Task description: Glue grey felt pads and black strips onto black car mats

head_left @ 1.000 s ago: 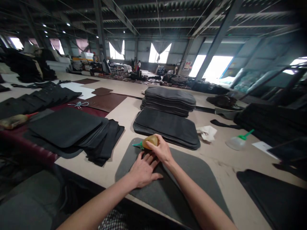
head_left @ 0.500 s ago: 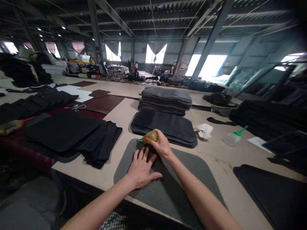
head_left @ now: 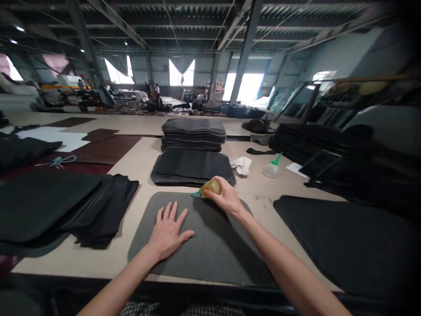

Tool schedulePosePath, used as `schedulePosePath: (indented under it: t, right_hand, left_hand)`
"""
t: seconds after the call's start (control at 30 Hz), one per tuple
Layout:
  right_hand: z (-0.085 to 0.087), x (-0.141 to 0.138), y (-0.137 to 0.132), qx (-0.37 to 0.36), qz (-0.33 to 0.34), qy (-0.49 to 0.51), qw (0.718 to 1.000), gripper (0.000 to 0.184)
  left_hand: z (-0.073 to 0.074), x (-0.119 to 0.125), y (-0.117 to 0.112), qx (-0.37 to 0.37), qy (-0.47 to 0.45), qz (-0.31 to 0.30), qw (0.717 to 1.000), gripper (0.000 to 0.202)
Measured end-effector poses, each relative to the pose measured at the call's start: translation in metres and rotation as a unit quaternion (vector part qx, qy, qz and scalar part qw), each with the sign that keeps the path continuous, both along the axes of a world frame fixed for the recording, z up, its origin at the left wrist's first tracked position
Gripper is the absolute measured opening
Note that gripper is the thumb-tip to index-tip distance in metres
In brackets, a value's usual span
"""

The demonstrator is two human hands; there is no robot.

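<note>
My right hand [head_left: 226, 198] is wrapped round a glue bottle [head_left: 212, 188] with amber contents and a green nozzle. The bottle lies tilted, its nozzle tip pointing left at the far edge of a grey rounded-corner sheet [head_left: 197, 254]. Spread flat on the left part of that sheet is my left hand [head_left: 168, 231], fingers apart, holding nothing. Just beyond the sheet sits a pile of black rounded panels [head_left: 194, 166], and behind it a taller stack of grey-black panels [head_left: 193, 131].
Black panels [head_left: 98, 215] lie fanned at the left, and more black sheets [head_left: 335, 237] at the right. A clear bottle with a green nozzle [head_left: 271, 169] stands near crumpled white paper [head_left: 241, 166]. A tied light-blue cord [head_left: 61, 161] rests on dark red material.
The view has swung to the right. My right hand has moved the glue bottle rightward along the sheet's far edge, away from my left hand, which stays flat on the sheet.
</note>
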State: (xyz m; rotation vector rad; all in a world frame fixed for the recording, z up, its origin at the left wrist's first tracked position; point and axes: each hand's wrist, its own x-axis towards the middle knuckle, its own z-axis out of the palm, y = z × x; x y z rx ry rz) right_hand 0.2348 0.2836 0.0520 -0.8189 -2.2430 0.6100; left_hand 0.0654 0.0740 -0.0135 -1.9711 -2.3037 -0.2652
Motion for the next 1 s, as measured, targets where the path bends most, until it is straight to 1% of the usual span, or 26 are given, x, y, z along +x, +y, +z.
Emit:
schedulePosePath:
  t: [0.27,0.4,0.53,0.63,0.7,0.77,0.83,0.87,0.93,1.0]
  right_hand:
    - [0.001,0.086,0.025,-0.017,-0.086,-0.013,0.996,0.054]
    - [0.0,0.128,0.037,-0.02,-0.147,-0.023,0.989,0.054]
    - [-0.002,0.17,0.047,-0.026,-0.201,-0.028,0.979,0.058]
    - [-0.002,0.196,0.051,-0.03,-0.241,-0.026,0.97,0.062]
    - [0.002,0.208,0.048,-0.033,-0.267,-0.02,0.963,0.061]
    - [0.008,0.211,0.04,-0.037,-0.285,0.0,0.958,0.061]
    - [0.017,0.203,0.024,-0.072,-0.27,0.049,0.959,0.063]
    - [0.022,0.195,0.014,-0.102,-0.243,0.079,0.961,0.063]
    - [0.031,0.17,-0.01,-0.173,-0.158,0.126,0.964,0.059]
    - [0.038,0.138,-0.038,-0.228,-0.066,0.119,0.964,0.054]
  left_hand:
    - [-0.006,-0.001,0.003,-0.001,0.043,-0.004,0.999,0.073]
    - [-0.008,-0.002,0.003,0.001,0.053,-0.006,0.999,0.072]
    - [-0.009,-0.003,0.003,0.003,0.057,-0.008,0.998,0.072]
    - [-0.012,-0.004,0.003,0.011,0.05,-0.015,0.999,0.072]
    - [-0.014,-0.005,0.004,0.016,0.032,-0.02,0.999,0.072]
    - [-0.014,-0.007,0.005,0.02,-0.002,-0.026,0.999,0.068]
    - [-0.009,-0.014,0.003,0.026,-0.061,-0.038,0.997,0.058]
    - [-0.004,-0.02,0.001,0.034,-0.1,-0.044,0.993,0.054]
    - [0.011,-0.036,-0.007,0.06,-0.183,-0.046,0.98,0.049]
    - [0.027,-0.058,-0.02,0.082,-0.233,-0.033,0.968,0.046]
